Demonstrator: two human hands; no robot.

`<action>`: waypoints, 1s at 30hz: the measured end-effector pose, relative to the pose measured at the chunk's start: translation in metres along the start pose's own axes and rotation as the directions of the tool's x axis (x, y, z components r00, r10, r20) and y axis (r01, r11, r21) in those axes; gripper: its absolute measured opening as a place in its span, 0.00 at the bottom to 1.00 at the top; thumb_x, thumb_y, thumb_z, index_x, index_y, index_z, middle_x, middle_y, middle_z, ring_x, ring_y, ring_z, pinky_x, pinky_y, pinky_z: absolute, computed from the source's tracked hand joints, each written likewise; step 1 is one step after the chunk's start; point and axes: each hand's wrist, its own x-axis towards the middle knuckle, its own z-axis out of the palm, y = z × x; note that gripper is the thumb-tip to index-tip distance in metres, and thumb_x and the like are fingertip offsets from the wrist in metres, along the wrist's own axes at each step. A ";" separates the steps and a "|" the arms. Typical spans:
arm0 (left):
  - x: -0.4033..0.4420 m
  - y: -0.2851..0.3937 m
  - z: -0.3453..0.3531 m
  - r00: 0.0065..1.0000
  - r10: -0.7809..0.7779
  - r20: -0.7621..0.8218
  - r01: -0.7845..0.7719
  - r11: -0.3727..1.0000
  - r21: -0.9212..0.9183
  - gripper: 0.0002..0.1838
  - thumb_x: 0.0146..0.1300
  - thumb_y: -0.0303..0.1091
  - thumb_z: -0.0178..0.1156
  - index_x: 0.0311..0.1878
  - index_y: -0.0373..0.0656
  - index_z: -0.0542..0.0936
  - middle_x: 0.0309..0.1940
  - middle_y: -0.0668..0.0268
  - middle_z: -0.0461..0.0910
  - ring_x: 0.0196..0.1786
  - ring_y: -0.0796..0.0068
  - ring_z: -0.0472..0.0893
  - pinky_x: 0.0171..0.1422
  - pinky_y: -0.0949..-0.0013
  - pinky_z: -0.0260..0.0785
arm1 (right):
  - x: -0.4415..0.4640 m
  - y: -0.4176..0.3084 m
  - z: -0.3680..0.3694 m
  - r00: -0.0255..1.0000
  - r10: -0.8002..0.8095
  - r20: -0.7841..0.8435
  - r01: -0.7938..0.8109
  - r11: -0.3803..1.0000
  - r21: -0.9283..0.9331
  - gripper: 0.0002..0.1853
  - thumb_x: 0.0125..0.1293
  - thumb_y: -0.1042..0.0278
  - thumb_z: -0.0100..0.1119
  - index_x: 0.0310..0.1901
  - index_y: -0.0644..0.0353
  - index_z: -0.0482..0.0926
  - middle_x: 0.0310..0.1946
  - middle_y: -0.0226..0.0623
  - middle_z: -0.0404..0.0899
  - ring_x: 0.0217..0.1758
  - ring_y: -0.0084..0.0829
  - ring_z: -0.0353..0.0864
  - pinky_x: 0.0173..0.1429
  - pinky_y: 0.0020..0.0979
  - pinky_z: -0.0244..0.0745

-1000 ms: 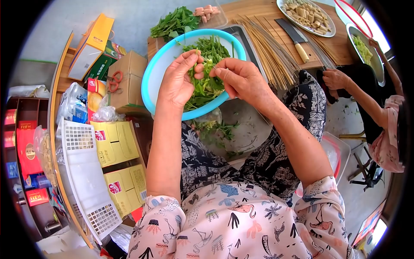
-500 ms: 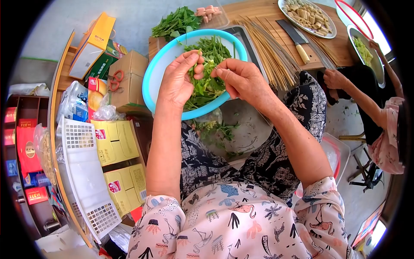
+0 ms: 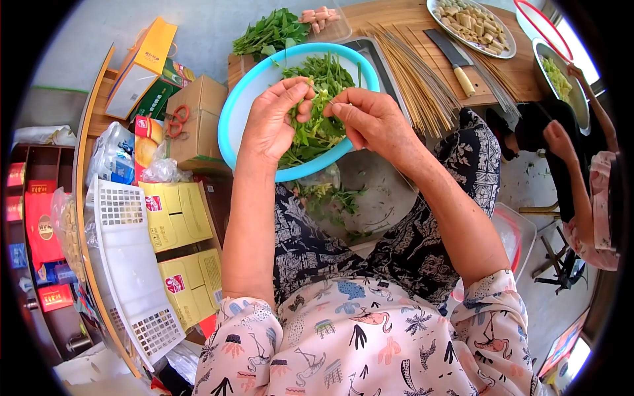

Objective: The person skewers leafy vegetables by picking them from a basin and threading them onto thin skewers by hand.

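Observation:
Both my hands are above a white basin with a light-blue rim (image 3: 229, 125), which holds a heap of leafy greens (image 3: 321, 74). My left hand (image 3: 274, 122) is closed in a pinch, with a small bit of green showing at its thumb and fingertip. Just to its right, my right hand (image 3: 375, 122) pinches thumb against forefinger. Whatever lies between those fingertips is too small to make out. A narrow gap separates the two hands. Below the basin, plucked leaves and stems (image 3: 337, 198) lie on a grey surface between my knees.
Bamboo skewers (image 3: 413, 79), a cleaver (image 3: 452, 59) and a plate of cut food pieces (image 3: 472, 28) lie on the wooden table. More greens (image 3: 271, 34) sit behind the basin. At right, a person's hand (image 3: 560, 140) is near a metal bowl (image 3: 581, 109). Cartons (image 3: 175, 218) stand left.
My hands stay almost in place, still pinched close together. The other person's hand has moved right, away from the skewer ends.

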 end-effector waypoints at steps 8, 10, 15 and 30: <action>0.001 -0.004 -0.002 0.998 0.017 0.057 -0.023 0.995 0.100 0.09 0.62 0.29 0.62 0.44 0.37 0.80 0.34 0.68 0.80 0.34 0.78 0.74 0.40 0.74 0.65 | 0.001 0.003 -0.001 1.000 -0.005 -0.008 0.005 1.000 0.031 0.10 0.70 0.66 0.51 0.36 0.64 0.79 0.13 0.26 0.70 0.15 0.15 0.66 0.20 0.23 0.58; 0.002 -0.006 -0.001 0.996 0.036 0.088 -0.047 0.990 0.133 0.09 0.62 0.29 0.62 0.44 0.37 0.80 0.35 0.68 0.80 0.36 0.78 0.75 0.43 0.73 0.66 | 0.000 -0.001 -0.002 1.000 0.023 -0.016 -0.023 0.999 0.022 0.10 0.70 0.66 0.52 0.36 0.63 0.79 0.13 0.26 0.70 0.15 0.15 0.65 0.20 0.23 0.58; 0.005 -0.009 0.000 0.992 0.116 0.047 -0.125 0.953 0.275 0.11 0.62 0.30 0.63 0.47 0.37 0.80 0.39 0.69 0.81 0.42 0.80 0.77 0.51 0.75 0.69 | 0.001 0.000 -0.003 0.999 0.009 -0.050 -0.007 0.999 0.042 0.10 0.70 0.66 0.52 0.36 0.63 0.79 0.13 0.25 0.70 0.15 0.15 0.65 0.19 0.22 0.57; 0.005 -0.035 -0.030 0.977 0.003 0.215 -0.214 0.114 0.970 0.07 0.49 0.29 0.67 0.34 0.44 0.85 0.30 0.59 0.74 0.37 0.60 0.78 0.42 0.61 0.69 | 0.003 -0.009 -0.018 0.980 -0.063 -0.188 0.074 0.996 0.053 0.13 0.72 0.62 0.49 0.40 0.61 0.80 0.12 0.22 0.66 0.14 0.12 0.58 0.19 0.19 0.51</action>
